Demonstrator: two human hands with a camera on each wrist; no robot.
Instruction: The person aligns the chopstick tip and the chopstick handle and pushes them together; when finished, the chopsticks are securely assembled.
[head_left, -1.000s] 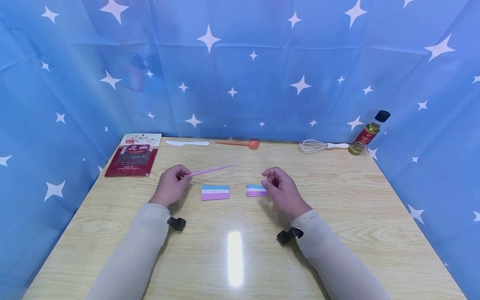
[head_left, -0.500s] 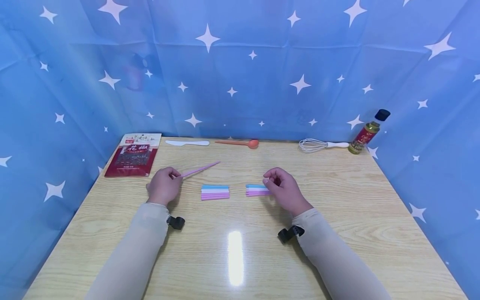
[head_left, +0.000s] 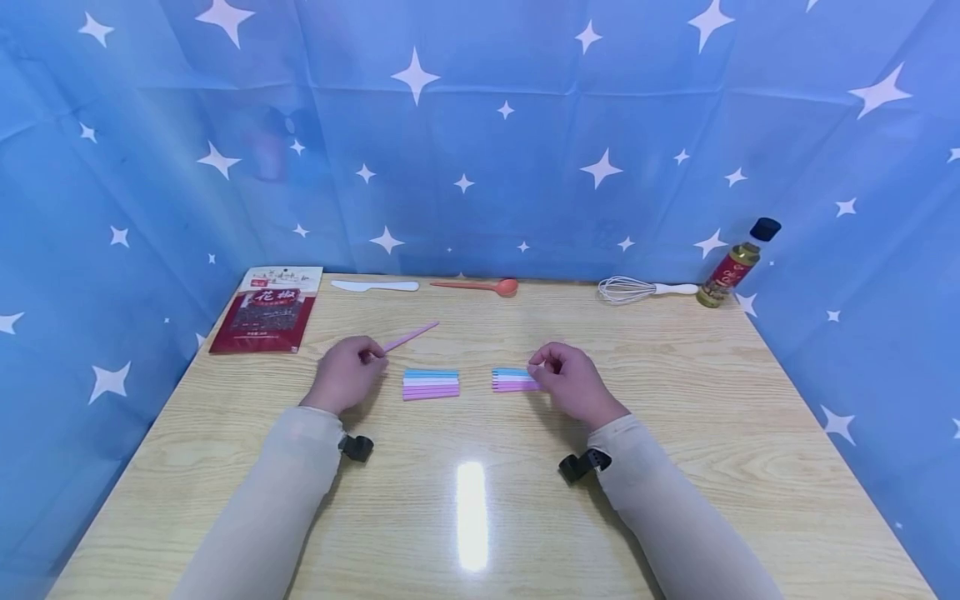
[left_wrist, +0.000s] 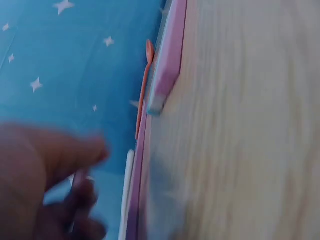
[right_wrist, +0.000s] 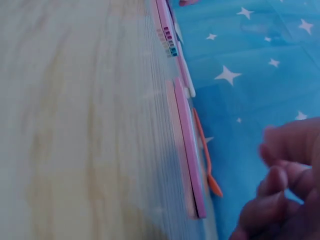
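My left hand [head_left: 348,373] hovers over the table, fingers loosely bent and holding nothing. Just behind its fingertips a thin pink stick [head_left: 411,336] lies slanted on the table; its near end is hidden by the hand in the head view. The left wrist view shows this pink stick [left_wrist: 138,175] apart from the fingers. To the right lies a flat row of blue, white and pink sticks [head_left: 431,385]. A second such row [head_left: 512,381] has its right end covered by my right hand [head_left: 573,383], whose thumb and fingers curve loosely around nothing in the right wrist view.
Along the back edge lie a white knife [head_left: 375,287], an orange spoon [head_left: 504,288] and a whisk [head_left: 637,291]. An oil bottle [head_left: 727,275] stands at the back right, a red spice packet [head_left: 266,312] at the back left. A blue star-patterned curtain [head_left: 480,125] surrounds the table.
My left hand drew the pink stick to the left, let it go on the table, then shifted back right. The right hand moved slightly right and down; both rows stayed put.
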